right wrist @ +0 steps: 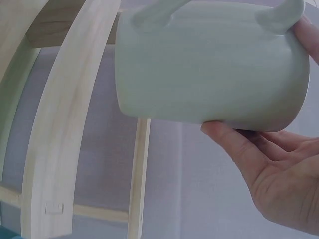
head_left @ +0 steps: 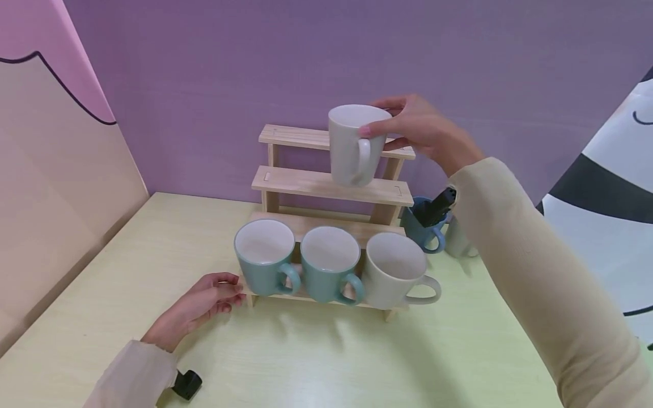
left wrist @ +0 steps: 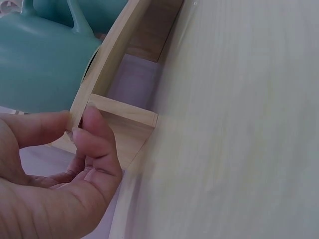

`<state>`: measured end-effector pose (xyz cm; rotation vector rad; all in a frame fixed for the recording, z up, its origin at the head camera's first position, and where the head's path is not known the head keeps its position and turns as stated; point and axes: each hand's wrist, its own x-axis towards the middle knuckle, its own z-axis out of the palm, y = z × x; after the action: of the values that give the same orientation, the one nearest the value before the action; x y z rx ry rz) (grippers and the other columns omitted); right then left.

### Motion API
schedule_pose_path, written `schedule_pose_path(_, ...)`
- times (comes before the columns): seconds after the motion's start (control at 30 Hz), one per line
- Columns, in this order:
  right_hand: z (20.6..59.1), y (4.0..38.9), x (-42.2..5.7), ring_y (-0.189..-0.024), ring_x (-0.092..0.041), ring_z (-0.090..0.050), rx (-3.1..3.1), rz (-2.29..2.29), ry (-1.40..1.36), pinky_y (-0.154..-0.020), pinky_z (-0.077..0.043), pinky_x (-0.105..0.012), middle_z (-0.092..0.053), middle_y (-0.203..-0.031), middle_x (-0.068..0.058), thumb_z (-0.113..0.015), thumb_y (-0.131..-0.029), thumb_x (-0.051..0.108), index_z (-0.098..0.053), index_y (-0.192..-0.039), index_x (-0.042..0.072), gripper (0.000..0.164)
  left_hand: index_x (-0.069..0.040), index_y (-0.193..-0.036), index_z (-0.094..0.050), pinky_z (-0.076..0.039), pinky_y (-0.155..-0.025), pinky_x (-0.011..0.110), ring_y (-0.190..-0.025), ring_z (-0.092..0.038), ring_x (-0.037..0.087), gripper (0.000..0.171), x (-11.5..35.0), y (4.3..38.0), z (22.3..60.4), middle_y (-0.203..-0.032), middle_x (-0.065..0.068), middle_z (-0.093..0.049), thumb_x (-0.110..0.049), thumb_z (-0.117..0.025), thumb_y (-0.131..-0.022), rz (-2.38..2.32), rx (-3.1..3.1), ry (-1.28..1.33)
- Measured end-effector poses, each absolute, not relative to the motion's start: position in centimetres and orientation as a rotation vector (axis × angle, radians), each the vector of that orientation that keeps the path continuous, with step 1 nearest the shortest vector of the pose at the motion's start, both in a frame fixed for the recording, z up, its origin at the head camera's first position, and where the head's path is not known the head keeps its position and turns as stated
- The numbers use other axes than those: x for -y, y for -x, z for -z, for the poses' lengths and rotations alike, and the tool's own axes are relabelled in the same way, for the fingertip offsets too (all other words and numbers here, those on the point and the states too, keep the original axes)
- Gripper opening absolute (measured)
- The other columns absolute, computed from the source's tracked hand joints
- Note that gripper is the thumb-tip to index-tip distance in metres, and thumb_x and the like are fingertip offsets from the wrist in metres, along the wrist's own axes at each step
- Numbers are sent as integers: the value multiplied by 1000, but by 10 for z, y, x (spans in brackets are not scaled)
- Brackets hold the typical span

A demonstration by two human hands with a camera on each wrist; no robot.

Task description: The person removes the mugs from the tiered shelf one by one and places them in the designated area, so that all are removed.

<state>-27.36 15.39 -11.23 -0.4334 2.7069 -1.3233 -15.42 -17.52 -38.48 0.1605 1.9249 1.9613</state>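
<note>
A white mug [head_left: 352, 153] is gripped near its rim by my right hand [head_left: 415, 127], in front of the upper tiers of a wooden step rack [head_left: 306, 181]. Its handle points toward me, and in the right wrist view the mug [right wrist: 209, 64] overlaps the shelf boards. My left hand [head_left: 209, 297] pinches the left end of the rack's lowest board [left wrist: 107, 64] between thumb and fingers. On that lowest tier stand two teal mugs [head_left: 265, 266] and a white mug [head_left: 390, 272], handles turned to the right.
A blue mug [head_left: 420, 226] and a pale mug [head_left: 459, 238] stand on the table [head_left: 316, 362] to the right of the rack, partly hidden by the right sleeve. A purple backdrop [head_left: 214, 102] rises behind the rack, with a printed panel [head_left: 612, 187] at the right.
</note>
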Motion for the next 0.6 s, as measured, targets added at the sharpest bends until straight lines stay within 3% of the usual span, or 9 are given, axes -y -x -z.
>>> schedule_pose_path(0.6,111,263,-198,-105,-16,-53,-2752,1328,423,-78,-54,-25,-56,-121,5,-76,-80,32,-47,-138,12,67,2,-107,-43,-45,-64,20,-77,-57,8,17,174,155,384,-85,-2,-60,-7,-50,-95,-1965,-1950,-174)
